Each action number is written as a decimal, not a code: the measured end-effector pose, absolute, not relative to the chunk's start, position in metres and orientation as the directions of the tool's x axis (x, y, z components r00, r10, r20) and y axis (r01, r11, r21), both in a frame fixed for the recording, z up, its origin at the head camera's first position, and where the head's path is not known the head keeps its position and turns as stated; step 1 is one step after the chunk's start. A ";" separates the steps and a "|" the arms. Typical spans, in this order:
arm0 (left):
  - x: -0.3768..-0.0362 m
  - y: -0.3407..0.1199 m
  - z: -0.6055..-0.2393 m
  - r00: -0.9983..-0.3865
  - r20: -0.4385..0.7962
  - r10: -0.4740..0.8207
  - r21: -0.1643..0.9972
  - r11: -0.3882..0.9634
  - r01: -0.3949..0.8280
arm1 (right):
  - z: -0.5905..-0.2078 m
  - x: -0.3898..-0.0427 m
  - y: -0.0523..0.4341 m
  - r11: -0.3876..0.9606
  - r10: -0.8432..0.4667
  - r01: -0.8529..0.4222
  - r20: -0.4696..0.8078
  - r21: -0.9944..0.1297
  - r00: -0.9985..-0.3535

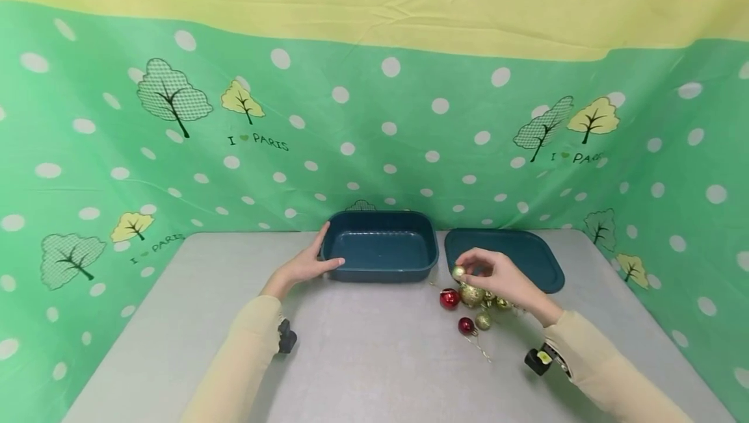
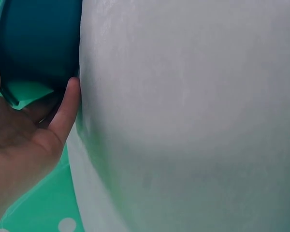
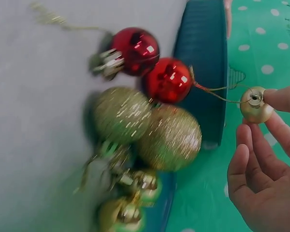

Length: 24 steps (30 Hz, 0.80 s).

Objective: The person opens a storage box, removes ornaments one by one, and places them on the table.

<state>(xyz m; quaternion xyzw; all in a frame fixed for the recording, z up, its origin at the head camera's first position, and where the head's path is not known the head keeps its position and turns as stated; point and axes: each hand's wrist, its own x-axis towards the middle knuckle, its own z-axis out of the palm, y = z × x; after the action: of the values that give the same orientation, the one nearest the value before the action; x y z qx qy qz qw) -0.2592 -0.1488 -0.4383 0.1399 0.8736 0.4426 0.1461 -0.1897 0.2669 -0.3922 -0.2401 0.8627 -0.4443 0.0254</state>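
My left hand (image 1: 304, 264) holds the left end of a dark teal plastic box (image 1: 380, 275), thumb at the front rim and fingers along the side. The left wrist view shows that hand (image 2: 29, 140) against the box's end wall (image 2: 38, 43). My right hand (image 1: 497, 273) pinches a small gold Christmas bauble (image 1: 459, 272) by thumb and fingertips. Up close, the bauble (image 3: 256, 112) has its cap and a thin string showing. Below that hand lie red baubles (image 1: 449, 299) and glittery gold baubles (image 1: 471, 295), some partly hidden by it.
A flat teal lid (image 1: 526, 254) lies right of the box, with baubles at its front edge. Another small red bauble (image 1: 466, 326) with a string sits nearer on the grey table (image 1: 363, 351). A green dotted cloth (image 1: 386, 169) hangs behind and at both sides.
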 end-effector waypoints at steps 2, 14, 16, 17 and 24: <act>-0.259 -0.150 -0.438 -0.919 -0.128 0.373 0.814 0.569 0.118 | -0.393 -0.185 0.273 0.506 -0.439 -0.408 0.180 -0.760 -0.880; -0.258 -0.149 -0.438 -0.938 -0.089 0.335 0.799 0.587 0.134 | -0.408 -0.163 0.307 0.520 -0.420 -0.479 0.277 -0.707 -0.864; -0.258 -0.149 -0.436 -0.939 -0.082 0.334 0.786 0.601 0.145 | -0.412 -0.160 0.312 0.507 -0.424 -0.483 0.281 -0.714 -0.861; -0.258 -0.149 -0.435 -0.939 -0.076 0.335 0.781 0.606 0.153 | -0.414 -0.158 0.314 0.504 -0.426 -0.482 0.279 -0.716 -0.861; -0.257 -0.149 -0.431 -0.940 -0.057 0.336 0.777 0.606 0.170 | -0.426 -0.147 0.322 0.533 -0.412 -0.460 0.257 -0.710 -0.874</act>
<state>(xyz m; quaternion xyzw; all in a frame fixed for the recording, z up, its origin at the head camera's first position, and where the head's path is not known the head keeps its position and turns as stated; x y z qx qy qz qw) -0.2574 -0.1485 -0.4307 0.1419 0.8908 0.4203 0.0989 -0.1471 0.3224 -0.4260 -0.2493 0.8750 -0.4141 -0.0287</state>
